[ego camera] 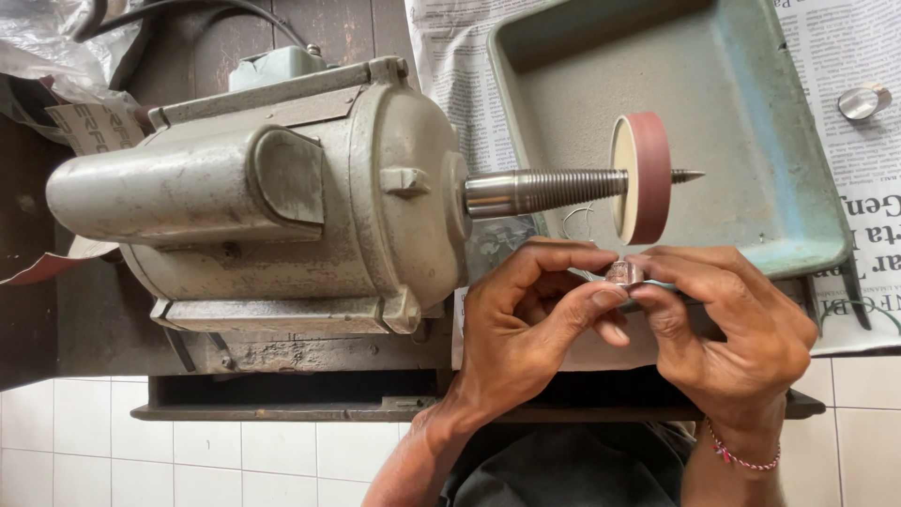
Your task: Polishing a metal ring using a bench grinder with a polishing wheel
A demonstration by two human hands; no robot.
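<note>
Holding a small metal ring between the fingertips of both hands, the person keeps it just below the sanding wheel. The left hand is closed on the ring from the left, thumb and forefinger pinching it. The right hand is closed on it from the right, with the forefinger laid along the top. The ring sits close to the rim of the wheel, but contact cannot be confirmed from this view.

The wheel is a reddish band on a pale disc, mounted on the threaded spindle of a grey motor that stands on the bench. Whether the wheel is turning cannot be told. A green metal tray lies under and beyond the wheel on sheets of newspaper. A second shiny ring rests on the newspaper at the far right.

Step in hand, as judged: presenting the ring to the wheel for grinding or polishing. The next move likely calls for a firm two-handed pinch, light even pressure against the band, and fingertips kept clear of the abrasive and the pointed spindle tip.
</note>
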